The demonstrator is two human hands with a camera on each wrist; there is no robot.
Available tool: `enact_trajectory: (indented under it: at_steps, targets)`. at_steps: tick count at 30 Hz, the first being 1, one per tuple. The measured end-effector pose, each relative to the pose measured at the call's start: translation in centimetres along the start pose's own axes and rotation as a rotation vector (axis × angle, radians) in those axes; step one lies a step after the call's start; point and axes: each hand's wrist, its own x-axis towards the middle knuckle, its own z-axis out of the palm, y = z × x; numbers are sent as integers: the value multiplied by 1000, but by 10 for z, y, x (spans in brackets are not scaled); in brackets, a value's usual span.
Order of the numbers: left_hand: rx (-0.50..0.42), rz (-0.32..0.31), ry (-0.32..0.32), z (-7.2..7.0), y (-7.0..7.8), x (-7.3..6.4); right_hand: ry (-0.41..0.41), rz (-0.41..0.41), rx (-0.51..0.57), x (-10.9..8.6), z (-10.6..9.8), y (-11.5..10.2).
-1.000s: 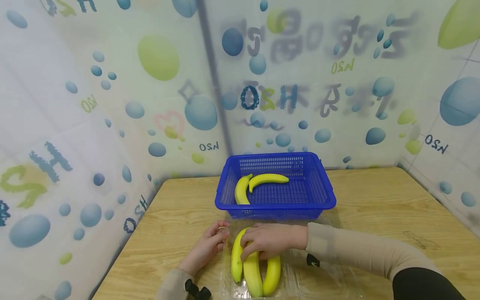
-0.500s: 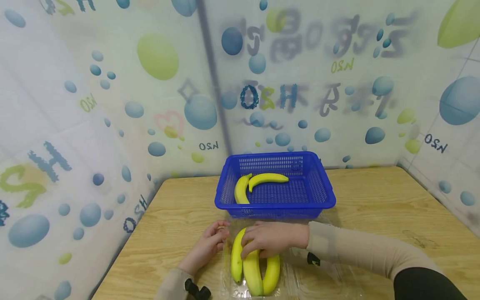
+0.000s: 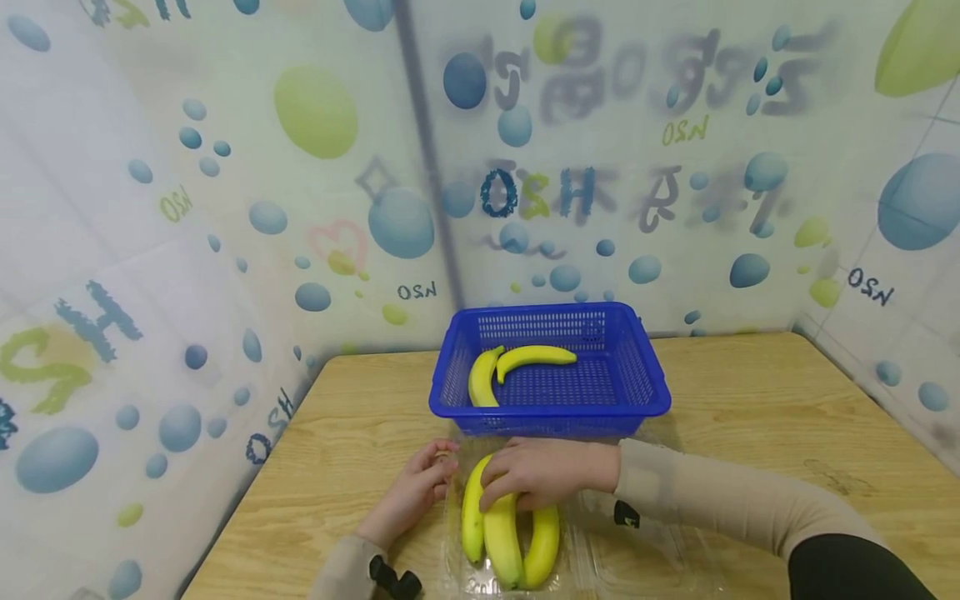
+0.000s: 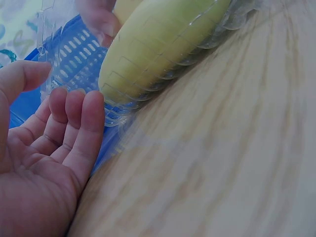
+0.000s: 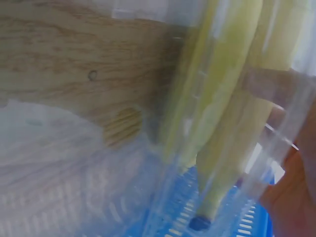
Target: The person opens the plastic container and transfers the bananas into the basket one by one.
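Crosswise before the blue basket [image 3: 551,412], the right hand [image 3: 538,471] clamps the middle banana [image 3: 503,543], endwise to it — left hand [image 3: 415,493] farther, thumb and fingers apart.

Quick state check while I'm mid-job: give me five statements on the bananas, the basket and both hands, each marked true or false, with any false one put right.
1. Two bananas lie in the blue basket. True.
2. The left hand is gripping a banana. False: it holds none; its fingertips are at the left edge of the clear plastic container.
3. The right hand has its fingers on the middle banana in the container. True.
4. Only one banana shows in the container. False: three show, with a left banana and a right banana flanking the middle one.
5. The basket stands beyond the container, seen from the person. True.
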Motion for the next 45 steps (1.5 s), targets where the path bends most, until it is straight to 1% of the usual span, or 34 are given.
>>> enact_trajectory:
  at_steps: [8,14,19,26,37,45]
  targets:
    - [-11,15,-15,-1,-1,-1,31,-11,-25,1,-8,-2]
    - [-18,20,-17,0,-1,0,39,-6,-25,1,-13,-3]
    - [-11,14,-16,-1,-2,0,49,-7,-17,0,-17,-5]
    - [5,10,-13,-2,-2,0,58,-14,-37,0,-23,-9]
    - [-21,20,-13,-2,-4,0,50,-18,-34,-1,-36,-15]
    - [-13,7,0,-1,-3,1,20,-7,-38,-2,-44,-19]
